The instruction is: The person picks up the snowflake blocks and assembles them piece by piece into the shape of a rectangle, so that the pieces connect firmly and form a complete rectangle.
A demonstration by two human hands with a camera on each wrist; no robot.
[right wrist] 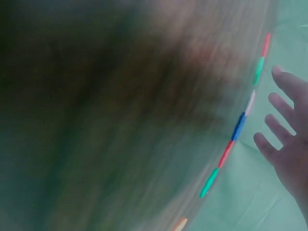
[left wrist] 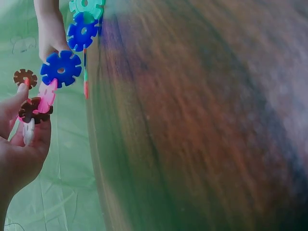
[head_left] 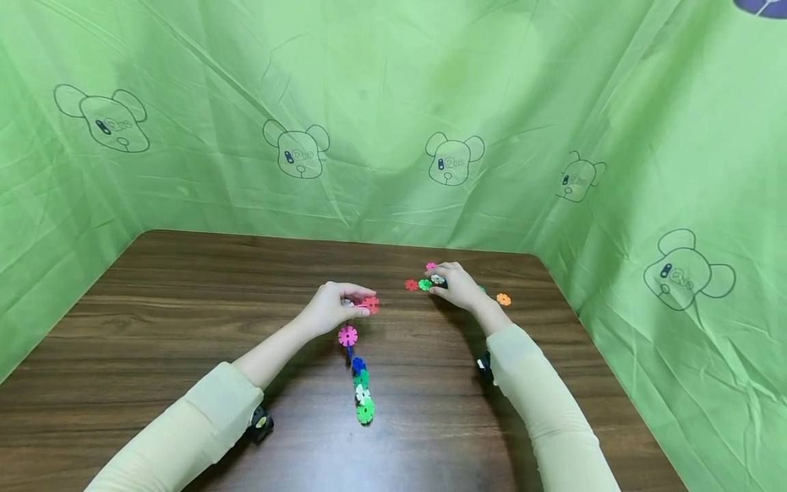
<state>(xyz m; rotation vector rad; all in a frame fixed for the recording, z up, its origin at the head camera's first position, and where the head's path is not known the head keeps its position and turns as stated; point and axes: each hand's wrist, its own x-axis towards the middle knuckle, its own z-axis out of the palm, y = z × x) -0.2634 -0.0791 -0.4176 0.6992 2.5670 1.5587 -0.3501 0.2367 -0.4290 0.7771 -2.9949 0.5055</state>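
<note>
My left hand (head_left: pixel 328 311) pinches the upper end of a chain of interlocking notched plastic discs between thumb and fingers. A red disc (head_left: pixel 371 305) sticks out past its fingertips, and a white disc (left wrist: pixel 29 132) shows by the palm. From there the chain runs down toward me through a pink disc (head_left: pixel 348 336), blue discs (left wrist: pixel 61 69), a white one and green ones, ending in a bright green disc (head_left: pixel 365 411). Farther back, my right hand (head_left: pixel 458 287) hovers over a group of loose discs, fingers spread and holding nothing. It partly covers the blue disc (right wrist: pixel 238 126) beneath it.
Loose red (head_left: pixel 411 284), green (head_left: pixel 425 285), white (head_left: pixel 437 279) and pink (head_left: pixel 431 266) discs lie around the right fingertips. An orange disc (head_left: pixel 504 299) lies right of that hand. Green cloth (head_left: pixel 381 102) surrounds the brown wooden table (head_left: pixel 154 307).
</note>
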